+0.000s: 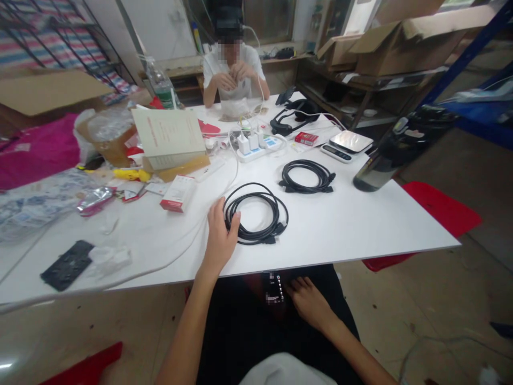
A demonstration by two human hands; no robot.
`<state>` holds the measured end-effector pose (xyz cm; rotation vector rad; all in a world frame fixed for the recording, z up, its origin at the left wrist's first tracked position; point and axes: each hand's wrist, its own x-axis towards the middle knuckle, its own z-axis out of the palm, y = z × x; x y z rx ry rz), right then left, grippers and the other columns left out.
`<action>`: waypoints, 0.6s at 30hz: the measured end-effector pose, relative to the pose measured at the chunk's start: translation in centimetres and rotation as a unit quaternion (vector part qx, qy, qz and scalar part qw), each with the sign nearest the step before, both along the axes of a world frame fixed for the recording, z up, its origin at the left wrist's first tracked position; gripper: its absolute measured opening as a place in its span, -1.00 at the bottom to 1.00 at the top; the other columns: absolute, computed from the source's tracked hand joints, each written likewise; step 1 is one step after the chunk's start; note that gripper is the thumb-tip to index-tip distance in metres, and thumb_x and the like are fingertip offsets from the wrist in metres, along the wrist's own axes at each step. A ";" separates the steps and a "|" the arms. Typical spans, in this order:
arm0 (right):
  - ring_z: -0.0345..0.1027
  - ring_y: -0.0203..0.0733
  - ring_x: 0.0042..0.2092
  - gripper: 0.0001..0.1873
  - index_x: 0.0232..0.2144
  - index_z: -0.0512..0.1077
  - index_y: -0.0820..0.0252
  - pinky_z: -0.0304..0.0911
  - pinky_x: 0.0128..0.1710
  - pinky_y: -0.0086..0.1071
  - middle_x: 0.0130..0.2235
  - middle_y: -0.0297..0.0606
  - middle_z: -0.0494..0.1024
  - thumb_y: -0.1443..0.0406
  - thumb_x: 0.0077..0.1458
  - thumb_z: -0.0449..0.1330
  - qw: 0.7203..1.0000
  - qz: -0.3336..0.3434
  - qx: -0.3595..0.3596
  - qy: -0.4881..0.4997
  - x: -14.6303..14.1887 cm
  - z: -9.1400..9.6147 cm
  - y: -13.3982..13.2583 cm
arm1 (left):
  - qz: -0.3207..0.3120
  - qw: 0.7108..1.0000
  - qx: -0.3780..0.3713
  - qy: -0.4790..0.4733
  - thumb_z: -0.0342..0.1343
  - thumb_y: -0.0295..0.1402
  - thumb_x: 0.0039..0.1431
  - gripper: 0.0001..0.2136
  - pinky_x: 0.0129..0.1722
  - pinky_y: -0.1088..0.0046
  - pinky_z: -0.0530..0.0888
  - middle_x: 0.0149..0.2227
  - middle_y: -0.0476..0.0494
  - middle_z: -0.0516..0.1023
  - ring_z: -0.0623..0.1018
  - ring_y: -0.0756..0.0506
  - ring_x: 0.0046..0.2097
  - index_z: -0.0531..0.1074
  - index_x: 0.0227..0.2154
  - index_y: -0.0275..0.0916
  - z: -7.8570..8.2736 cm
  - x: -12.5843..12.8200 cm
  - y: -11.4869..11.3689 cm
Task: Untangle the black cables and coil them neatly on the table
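Observation:
A coiled black cable (256, 235) lies on the white table near its front edge, its plug ends at the lower right of the loop. My left hand (220, 238) is at the coil's left side, with thumb and fingers on either side of the strands. Below the table edge, my right hand (306, 299) rests on my dark-clothed lap, fingers laid out and holding nothing that I can see. Just left of its fingertips is a phone (274, 289) with a lit screen. A second coiled black cable (306, 176) sits farther back to the right.
Behind the coils stand a white power strip (256, 152), a kitchen scale (336, 152) and a dark bottle (385, 155). A red-and-white box (178, 193), a booklet (170, 133) and a black case (68, 264) lie leftward. Another person (232, 69) sits opposite, hands raised.

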<state>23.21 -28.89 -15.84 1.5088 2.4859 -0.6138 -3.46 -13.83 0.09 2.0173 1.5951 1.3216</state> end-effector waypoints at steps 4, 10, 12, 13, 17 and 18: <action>0.39 0.23 0.28 -0.43 0.30 0.48 0.20 0.18 0.31 0.14 0.21 0.13 0.56 0.45 0.33 0.00 0.999 0.020 -0.043 -0.017 -0.5 -0.3 0.2 | 0.033 0.997 0.007 -0.069 0.04 -0.08 0.52 -0.54 0.47 0.02 0.25 0.35 -0.35 0.41 0.38 -0.25 0.41 0.29 0.33 -0.14 0.5 -0.4 -0.2; 0.39 0.25 0.30 -0.39 0.33 0.47 0.20 0.14 0.34 0.16 0.23 0.17 0.54 0.46 0.31 0.00 0.997 0.033 -0.056 -0.034 -0.8 -1.1 0.1 | 0.056 0.980 0.009 -0.188 0.12 -0.11 0.49 -0.65 0.42 0.12 0.35 0.23 -0.31 0.54 0.51 -0.20 0.32 0.44 0.17 -0.17 0.4 -0.7 0.0; 0.39 0.25 0.30 -0.37 0.36 0.44 0.16 0.14 0.35 0.17 0.24 0.17 0.53 0.46 0.31 0.01 0.997 0.035 -0.061 -0.042 -0.9 -1.2 0.2 | 0.065 0.978 0.029 -0.197 0.13 -0.13 0.48 -0.67 0.40 0.13 0.38 0.20 -0.30 0.56 0.53 -0.20 0.29 0.45 0.14 -0.19 0.5 -0.6 0.0; 0.40 0.25 0.30 -0.37 0.36 0.44 0.16 0.15 0.35 0.16 0.24 0.17 0.54 0.46 0.32 0.00 0.996 0.037 -0.064 -0.049 -1.0 -1.2 0.3 | 0.068 0.977 0.036 -0.199 0.13 -0.13 0.48 -0.68 0.39 0.13 0.39 0.19 -0.30 0.57 0.54 -0.19 0.28 0.45 0.14 -0.20 0.6 -0.6 -0.1; 0.40 0.25 0.29 -0.40 0.34 0.46 0.25 0.16 0.35 0.13 0.22 0.19 0.54 0.45 0.33 -0.02 0.994 0.042 -0.074 -0.071 -1.2 -0.9 0.5 | 0.074 0.975 0.046 -0.203 0.14 -0.15 0.48 -0.70 0.37 0.14 0.42 0.16 -0.30 0.58 0.55 -0.19 0.26 0.46 0.11 -0.20 1.0 -0.5 -0.4; 0.39 0.25 0.30 -0.40 0.34 0.46 0.25 0.15 0.35 0.13 0.23 0.19 0.54 0.45 0.33 -0.01 0.994 0.041 -0.076 -0.070 -1.1 -0.8 0.5 | 0.076 0.975 0.046 -0.203 0.14 -0.15 0.48 -0.70 0.37 0.15 0.42 0.15 -0.29 0.58 0.55 -0.19 0.25 0.46 0.10 -0.20 1.0 -0.5 -0.4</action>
